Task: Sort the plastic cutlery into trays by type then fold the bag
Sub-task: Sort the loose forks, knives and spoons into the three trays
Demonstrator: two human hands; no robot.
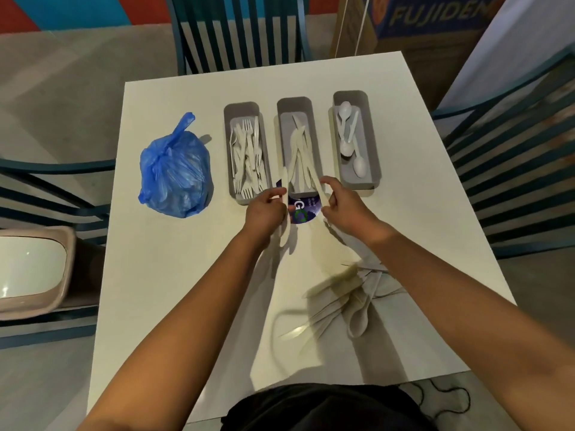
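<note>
Three grey trays stand in a row on the white table: the left tray (229, 144) holds forks, the middle tray (283, 116) holds knives, the right tray (371, 141) holds spoons. My left hand (264, 211) grips a white plastic knife (284, 194) in front of the middle tray. My right hand (345, 203) pinches another white knife (320, 194) beside it. A loose pile of white cutlery (348, 293) lies blurred on the table near me. A knotted blue plastic bag (175, 172) sits left of the trays.
A purple round sticker (306, 209) lies on the table between my hands. Teal slatted chairs (236, 29) surround the table. A beige bin (34, 269) stands at the left. A cardboard box (429, 17) is at the back right.
</note>
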